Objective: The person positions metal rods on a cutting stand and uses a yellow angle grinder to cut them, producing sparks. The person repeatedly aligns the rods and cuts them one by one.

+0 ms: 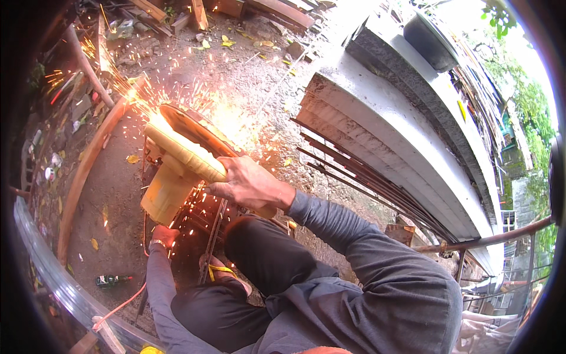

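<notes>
“Brown pipe [87,165] curved up the left side, and a bottle [113,281] lay on the ground [118,197] near its lower end. Then?”

“Sparks [132,97] sprayed around the far end of the yellow saw [188,156], which was left of centre, beyond the knees [259,253].”

“What of the left hand [165,235]?”

“Low, just below the saw's body; I couldn't tell whether it grasped anything.”

“And the right hand [250,180]?”

“Wrapped around the saw's near end. Farther right, rods [342,167] lay beside grey beams [401,141].”

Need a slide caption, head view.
Right hand grips a yellow power saw, left hand close by, as orange sparks fly outdoors.
</notes>
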The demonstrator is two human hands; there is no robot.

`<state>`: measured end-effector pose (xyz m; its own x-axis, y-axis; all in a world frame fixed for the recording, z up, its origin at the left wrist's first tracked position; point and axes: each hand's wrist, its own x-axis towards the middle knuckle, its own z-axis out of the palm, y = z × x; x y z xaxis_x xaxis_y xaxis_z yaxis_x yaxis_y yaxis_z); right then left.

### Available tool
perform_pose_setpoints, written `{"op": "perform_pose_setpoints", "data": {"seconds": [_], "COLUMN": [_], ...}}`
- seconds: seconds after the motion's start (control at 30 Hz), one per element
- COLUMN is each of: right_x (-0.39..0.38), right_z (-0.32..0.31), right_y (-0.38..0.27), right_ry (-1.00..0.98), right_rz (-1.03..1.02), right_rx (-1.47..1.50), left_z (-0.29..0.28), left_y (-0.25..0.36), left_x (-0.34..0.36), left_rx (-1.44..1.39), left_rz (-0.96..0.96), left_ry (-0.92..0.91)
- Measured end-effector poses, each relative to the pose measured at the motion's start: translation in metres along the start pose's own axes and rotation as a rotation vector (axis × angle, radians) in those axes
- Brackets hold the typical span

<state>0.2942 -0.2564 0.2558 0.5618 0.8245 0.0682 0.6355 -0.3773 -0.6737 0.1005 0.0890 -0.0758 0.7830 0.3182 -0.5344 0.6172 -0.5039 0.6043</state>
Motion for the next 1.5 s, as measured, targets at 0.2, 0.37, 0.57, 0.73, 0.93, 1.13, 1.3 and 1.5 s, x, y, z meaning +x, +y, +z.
{"op": "perform_pose_setpoints", "data": {"seconds": [0.2,0.37,0.57,0.73,0.93,1.13,1.3,1.5], "right_x": [-0.002,-0.002,-0.002,-0.004,-0.006,-0.006,-0.004,-0.006], "right_z": [-0.002,0.002,0.005,0.004,-0.001,0.0,-0.002,-0.002], "right_y": [-0.004,0.001,0.01,0.007,0.001,0.0,-0.002,-0.002], "right_ry": [-0.005,0.014,0.004,-0.008,-0.058,0.006,0.012,-0.012], "right_rz": [0.117,0.089,0.039,0.124,0.183,-0.014,0.024,0.155], "right_rx": [0.11,0.103,0.078,0.1,0.143,0.046,0.137,0.209], "left_z": [0.007,0.01,0.008,0.009,0.016,0.012,0.0,-0.001], "left_y": [-0.025,-0.038,-0.031,-0.033,-0.054,-0.053,-0.018,-0.002], "left_x": [0.017,0.024,0.016,0.018,0.035,0.032,0.007,-0.001], "left_rx": [0.204,0.288,0.238,0.232,0.22,-0.04,0.086,0.066], "left_rz": [0.037,0.083,0.04,0.047,0.019,0.144,0.17,0.138], "left_ry": [0.045,0.023,0.013,0.023,-0.022,-0.012,0.019,0.035]}}
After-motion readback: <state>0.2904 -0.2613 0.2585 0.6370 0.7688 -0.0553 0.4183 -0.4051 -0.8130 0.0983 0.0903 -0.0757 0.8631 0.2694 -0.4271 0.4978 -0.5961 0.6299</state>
